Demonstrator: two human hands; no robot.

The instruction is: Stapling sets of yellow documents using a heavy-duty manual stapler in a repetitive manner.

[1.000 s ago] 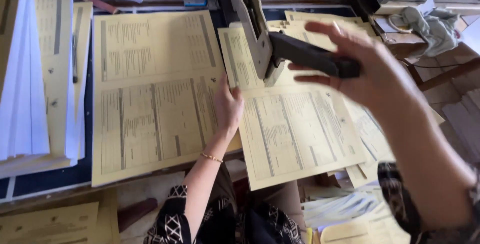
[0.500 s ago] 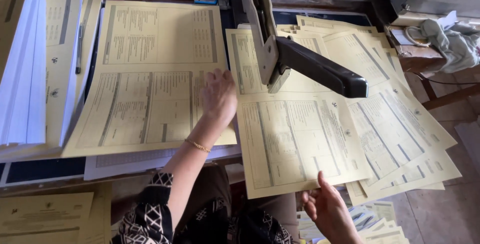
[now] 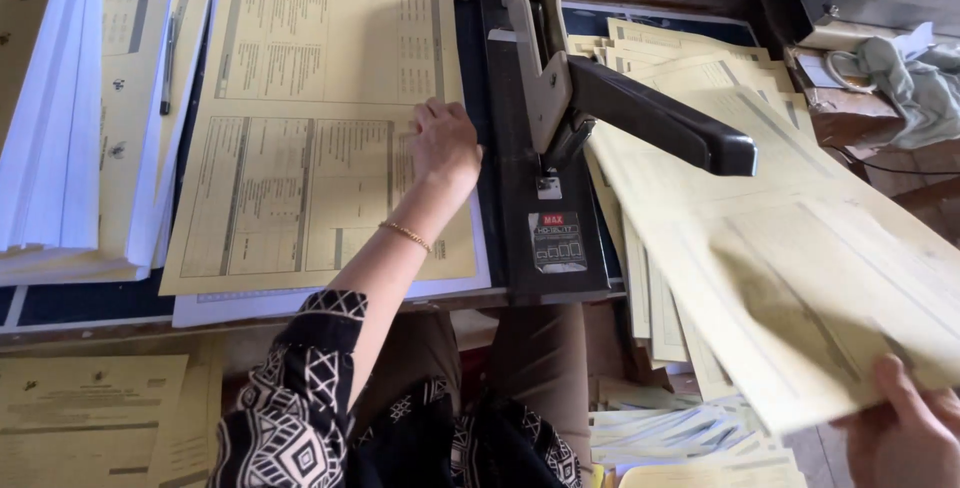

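Observation:
My left hand (image 3: 442, 141) rests flat on a stack of yellow printed sheets (image 3: 300, 138), near its right edge, beside the large long-arm stapler (image 3: 560, 118). The stapler's black handle (image 3: 660, 113) sticks out to the right, raised. My right hand (image 3: 905, 433) at the bottom right corner grips a bundle of yellow printed sheets (image 3: 790, 278) by its near corner, holding it lifted and tilted to the right of the stapler.
Tall piles of white and yellow paper (image 3: 70, 118) stand at the left. More yellow sheets (image 3: 680, 58) fan out behind the stapler and lie below the table edge (image 3: 90, 398). A crumpled cloth (image 3: 905, 78) lies at the far right.
My right hand let go of the stapler handle, dropped to the lower right and pulled the stapled bundle out to the right. My left hand stayed on the left stack.

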